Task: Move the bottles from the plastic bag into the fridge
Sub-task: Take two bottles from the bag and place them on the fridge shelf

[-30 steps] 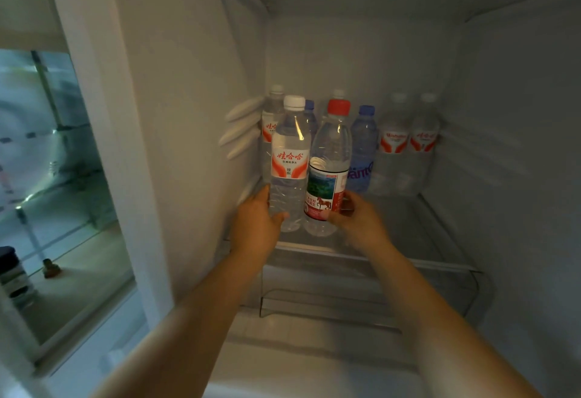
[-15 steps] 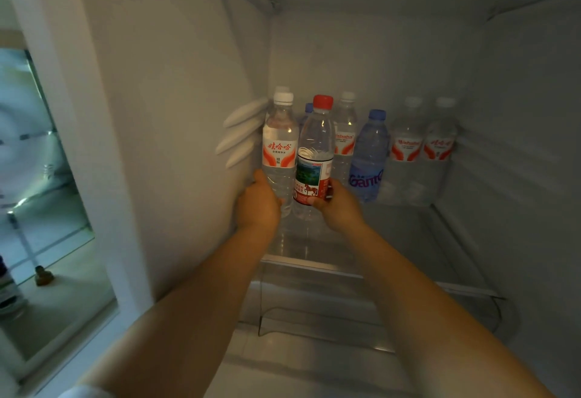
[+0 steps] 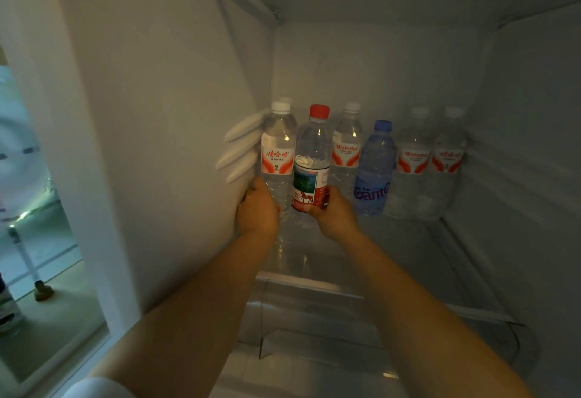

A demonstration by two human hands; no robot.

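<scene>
At frame centre, the left hand curls round the base of a white-capped bottle. Beside it the right hand grips a red-capped bottle. Both bottles stand upright on the fridge shelf; behind, four more bottles line the back wall.

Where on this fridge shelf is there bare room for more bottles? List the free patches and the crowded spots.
Free: the glass shelf in front of the blue-capped bottle and the two white-capped bottles at right, out to the right wall. Crowded: the back row and the left corner, where the left hand and right hand hold bottles.
</scene>
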